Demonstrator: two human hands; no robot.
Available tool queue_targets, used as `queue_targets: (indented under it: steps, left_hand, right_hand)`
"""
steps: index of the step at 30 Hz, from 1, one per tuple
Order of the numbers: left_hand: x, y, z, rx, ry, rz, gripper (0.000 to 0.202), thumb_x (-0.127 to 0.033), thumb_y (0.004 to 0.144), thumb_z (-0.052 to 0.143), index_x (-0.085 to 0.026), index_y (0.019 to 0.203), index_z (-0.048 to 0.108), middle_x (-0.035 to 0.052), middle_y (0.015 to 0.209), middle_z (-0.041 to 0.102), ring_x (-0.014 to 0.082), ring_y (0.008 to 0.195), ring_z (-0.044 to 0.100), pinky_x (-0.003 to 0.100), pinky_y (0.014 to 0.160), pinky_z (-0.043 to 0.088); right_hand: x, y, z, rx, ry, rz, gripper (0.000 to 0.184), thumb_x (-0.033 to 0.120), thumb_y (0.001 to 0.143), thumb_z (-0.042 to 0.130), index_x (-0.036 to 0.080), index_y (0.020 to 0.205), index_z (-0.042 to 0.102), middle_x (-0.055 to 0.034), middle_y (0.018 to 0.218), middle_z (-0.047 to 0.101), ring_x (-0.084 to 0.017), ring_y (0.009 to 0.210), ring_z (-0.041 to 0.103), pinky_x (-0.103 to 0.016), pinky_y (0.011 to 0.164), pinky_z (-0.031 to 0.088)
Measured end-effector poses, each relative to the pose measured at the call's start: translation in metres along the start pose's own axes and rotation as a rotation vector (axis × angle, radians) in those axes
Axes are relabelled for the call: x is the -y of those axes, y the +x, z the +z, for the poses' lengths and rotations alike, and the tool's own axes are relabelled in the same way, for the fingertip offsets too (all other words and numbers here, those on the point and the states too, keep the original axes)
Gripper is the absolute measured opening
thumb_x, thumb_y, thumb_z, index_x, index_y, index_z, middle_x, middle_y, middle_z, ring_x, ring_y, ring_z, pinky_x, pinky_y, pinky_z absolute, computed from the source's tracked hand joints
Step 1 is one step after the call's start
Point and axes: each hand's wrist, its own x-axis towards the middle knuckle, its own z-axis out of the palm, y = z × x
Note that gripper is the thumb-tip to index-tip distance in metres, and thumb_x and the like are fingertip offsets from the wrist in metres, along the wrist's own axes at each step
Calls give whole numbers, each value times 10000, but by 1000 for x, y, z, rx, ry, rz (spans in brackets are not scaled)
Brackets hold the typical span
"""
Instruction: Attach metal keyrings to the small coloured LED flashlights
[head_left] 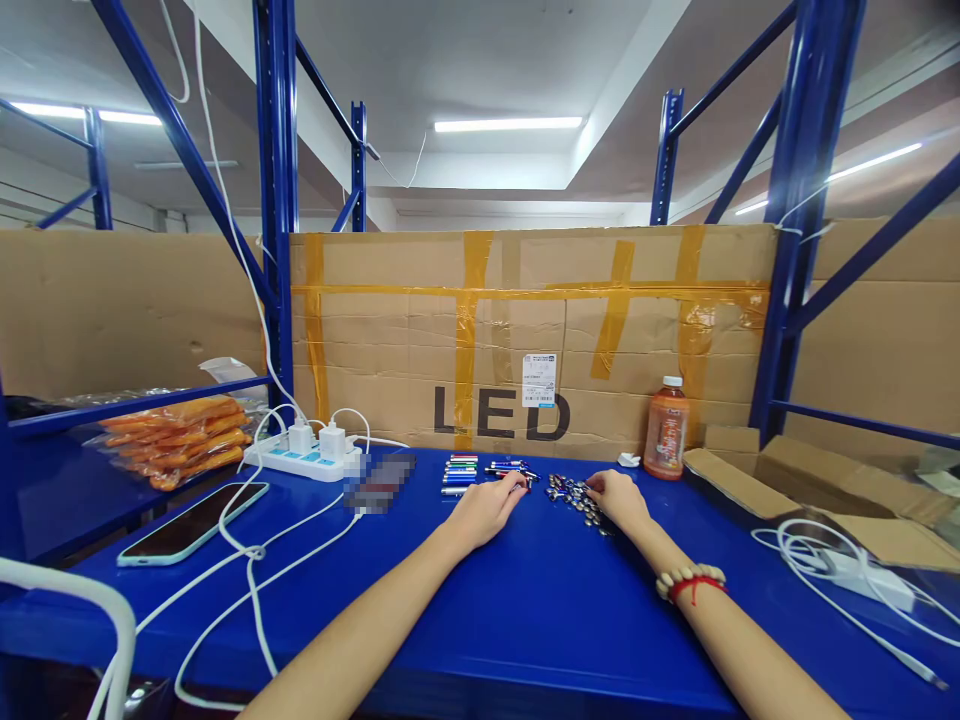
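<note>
My left hand (484,510) is over the middle of the blue table, thumb and fingers closed together around something small and dark that they mostly hide. Just beyond it lies a loose group of slim blue and silver tubes (508,466), perhaps pen parts. To the left of that group, several coloured tubes (459,474) form a tidy column. My right hand (620,500), with a beaded bracelet and red cord at the wrist, reaches down at the right edge of a pile of small shiny metal parts (574,493). Its fingers are curled together, and whatever is between them is hidden.
An orange drink bottle (666,428) and an open cardboard box (832,490) stand at the right, near a white cable with an adapter (862,580). On the left are a power strip (300,458), a phone (191,522), trailing white cables and bagged orange items (180,430). Cardboard (397,340) walls the back.
</note>
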Motion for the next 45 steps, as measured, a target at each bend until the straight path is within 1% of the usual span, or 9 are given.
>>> queue_targets:
  steps: [8,15,19,23,25,31,35,40,45]
  left_hand:
    - [1,0,0,-32,5,-28,285,-345,928,206,-234,1100,405,21,911,638,205,872,617,250,666,428]
    - [-1,0,-1,-12,13,-29,283,-355,927,207,-224,1093,395,22,850,635,205,858,619,252,672,430]
    - [0,1,0,-22,0,-24,275,-357,926,216,-220,1079,400,24,877,633,210,856,619,259,669,433]
    - [2,2,1,-23,-6,-18,258,-361,923,238,-228,1073,400,16,909,631,197,868,617,246,681,432]
    - [2,2,1,-24,-2,-19,253,-362,921,242,-230,1069,400,14,913,629,196,871,616,239,669,430]
    - [0,3,0,-17,-3,-38,234,-338,916,271,-221,1069,403,26,896,626,201,826,621,243,650,429]
    - [1,2,0,-10,1,-45,239,-347,915,274,-229,1075,406,22,897,623,201,835,620,243,665,430]
    - [0,2,0,-15,-2,-40,252,-357,917,263,-227,1080,404,23,918,624,201,847,618,243,666,431]
    - [1,2,0,-21,-20,-21,259,-361,920,244,-231,1077,404,24,930,623,194,836,618,250,680,434]
  right_hand:
    - [0,-1,-2,-37,13,-4,156,189,726,564,203,836,673,-27,820,671,-171,804,620,-227,632,440]
    - [14,-6,-12,-176,148,52,304,244,744,533,172,1029,612,-30,865,667,-185,846,606,-249,662,430]
    - [24,-8,-10,-212,290,-34,299,205,718,521,140,995,614,-24,767,660,-152,753,608,-234,670,424]
    - [31,-10,-6,-141,333,-113,298,159,681,520,133,963,614,-16,732,651,-133,698,598,-216,645,418]
    - [31,-11,-8,-137,314,-98,281,182,700,516,157,961,618,-12,774,653,-137,733,598,-217,647,416]
    - [24,-9,-17,-235,244,27,264,257,772,465,215,972,633,-3,872,656,-148,817,592,-224,630,404]
    - [23,-10,-16,-145,185,29,231,266,758,501,225,923,658,0,861,664,-151,808,600,-222,611,399]
    - [28,-14,-15,60,95,-86,193,394,693,617,251,802,689,10,827,670,-162,804,605,-220,591,388]
    - [30,-15,-16,140,7,-128,124,305,663,674,258,776,695,8,862,667,-163,832,599,-214,595,389]
